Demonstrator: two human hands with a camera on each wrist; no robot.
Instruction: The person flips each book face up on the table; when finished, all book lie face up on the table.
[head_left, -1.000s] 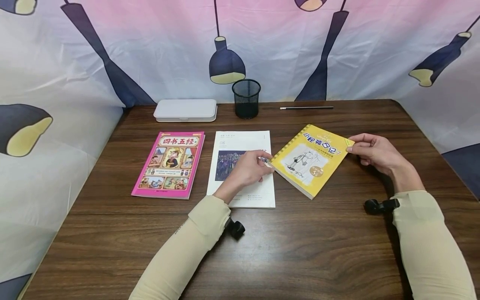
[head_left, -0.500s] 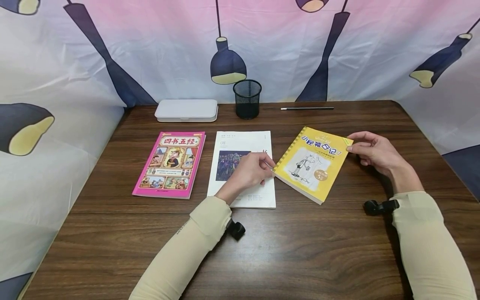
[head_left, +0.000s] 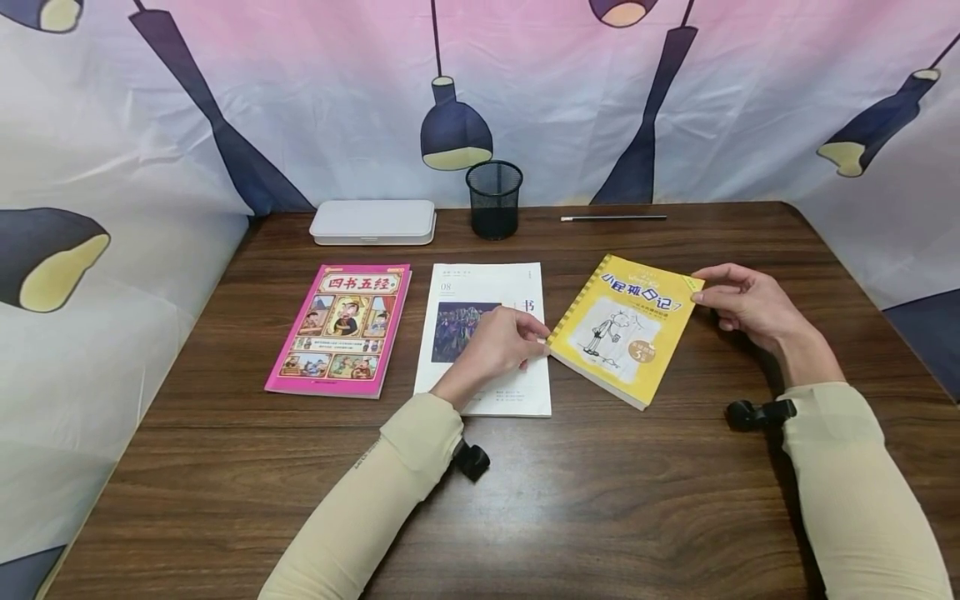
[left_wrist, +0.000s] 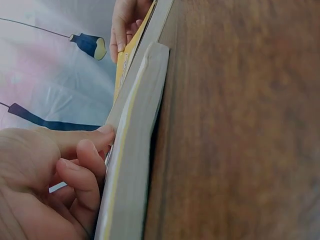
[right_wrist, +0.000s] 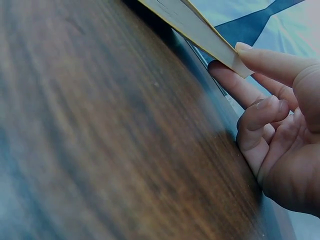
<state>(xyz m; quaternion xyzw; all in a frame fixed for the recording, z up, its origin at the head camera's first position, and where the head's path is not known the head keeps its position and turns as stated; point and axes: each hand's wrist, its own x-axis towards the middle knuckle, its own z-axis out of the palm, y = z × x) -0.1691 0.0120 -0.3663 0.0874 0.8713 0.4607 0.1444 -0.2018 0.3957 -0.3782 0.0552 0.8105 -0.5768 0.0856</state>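
Note:
Both hands are at a yellow paperback book (head_left: 652, 333), which lies askew on the right side of the table. Its upper right corner is pinched between the thumb and forefinger of my right hand (head_left: 757, 308); the right wrist view shows this corner (right_wrist: 232, 60) raised off the wood. My left hand (head_left: 498, 346) reaches over a white book (head_left: 487, 287) and pinches the yellow book's left edge with its fingertips. The left wrist view shows the thumb and curled fingers (left_wrist: 82, 175) close behind the white book's page block (left_wrist: 135, 150).
A pink book (head_left: 337, 333) lies to the left of the white one. Along the back of the table (head_left: 600, 517) are a white pencil case (head_left: 371, 222), a black mesh pen holder (head_left: 494, 204) and a pencil (head_left: 615, 218). A lamp-print curtain (head_left: 547, 100) hangs behind.
The yellow book has turned slightly, its lower corner swinging right and toward me and its top corner left. My left fingertips have moved a little right with it; the right hand has barely shifted.

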